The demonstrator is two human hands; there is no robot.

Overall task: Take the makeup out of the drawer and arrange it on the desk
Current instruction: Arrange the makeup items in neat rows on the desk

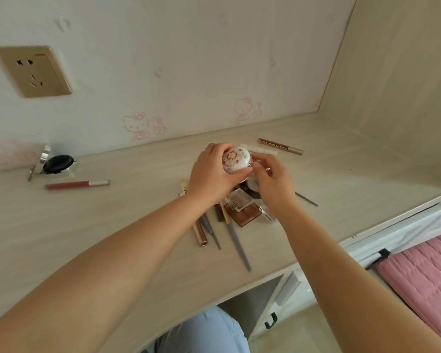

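Note:
My left hand (210, 174) grips a round white compact (236, 159) with a pink floral pattern, held above the desk (112, 225). My right hand (273, 182) pinches the compact's right edge with thumb and fingertips. Under my hands lies a heap of makeup: a brown eyeshadow palette (247, 215), a small clear case (237, 198), a rose-gold tube (200, 234), grey brushes (236, 238) and a thin dark pencil (307, 199). Behind the compact lie a brown tube (280, 146) and a white tube (261, 149). A red lip gloss (77, 185) lies to the left.
A black cushion compact (57, 164) with a silver rim sits open by the wall at the left. A wall socket (33, 71) is above it. White drawers (288, 289) stand under the desk's right end, beside a pink bedcover (423, 273). My knee (209, 332) is below the desk edge.

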